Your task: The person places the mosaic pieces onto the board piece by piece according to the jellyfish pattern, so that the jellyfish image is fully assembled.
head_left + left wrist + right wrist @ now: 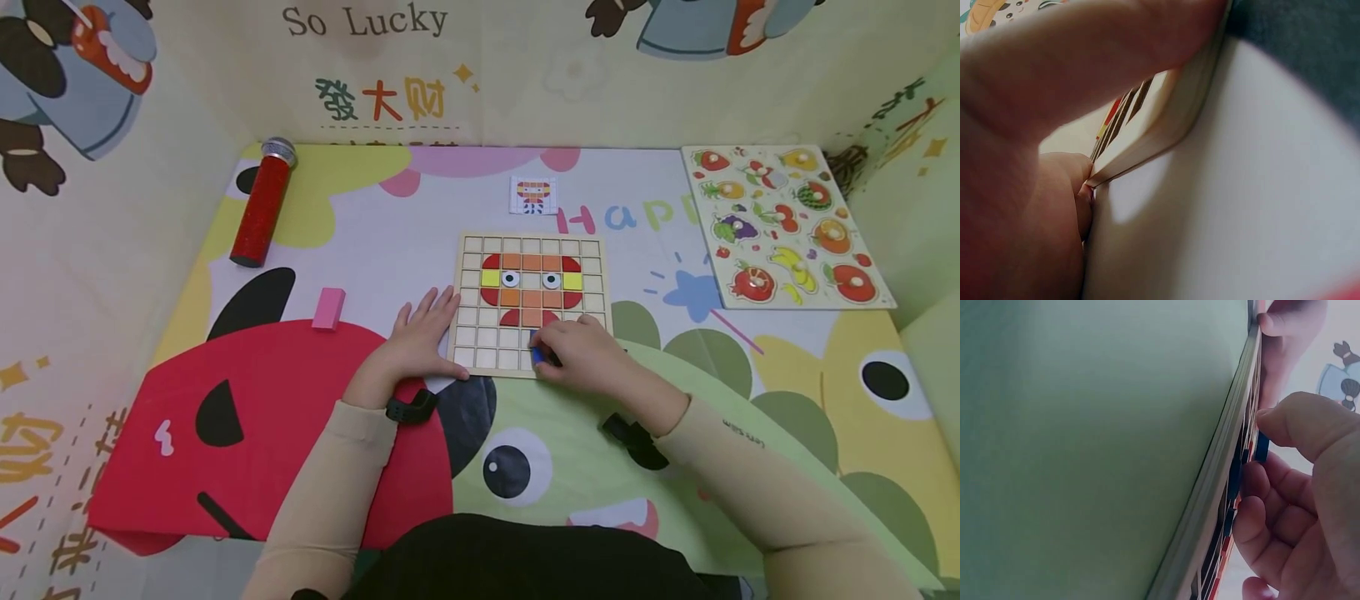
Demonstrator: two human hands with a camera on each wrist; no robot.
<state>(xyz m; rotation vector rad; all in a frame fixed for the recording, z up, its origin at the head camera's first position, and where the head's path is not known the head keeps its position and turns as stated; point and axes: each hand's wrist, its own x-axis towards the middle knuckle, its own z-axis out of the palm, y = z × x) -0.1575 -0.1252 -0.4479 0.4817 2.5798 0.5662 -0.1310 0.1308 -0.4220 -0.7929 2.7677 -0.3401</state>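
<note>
A wooden grid board (486, 337) lies mid-table, with red, orange, yellow and eye-patterned square tiles (531, 282) forming a face in its upper cells. My left hand (416, 342) rests at the board's left side, fingers extended and thumb at the lower left corner; in the left wrist view the thumb crosses the board's edge (1147, 140). My right hand (585, 354) is over the lower right cells, pinching a blue tile (1262, 447) between thumb and fingers. More blue pieces (1234, 475) sit in the board beneath it; the hand partly hides those cells.
A small pattern card (533, 196) lies beyond the board. To the left are a pink block (328, 309) and a red microphone (262, 204). A fruit puzzle board (791, 229) lies at the back right. The printed cloth (300, 433) covers the table.
</note>
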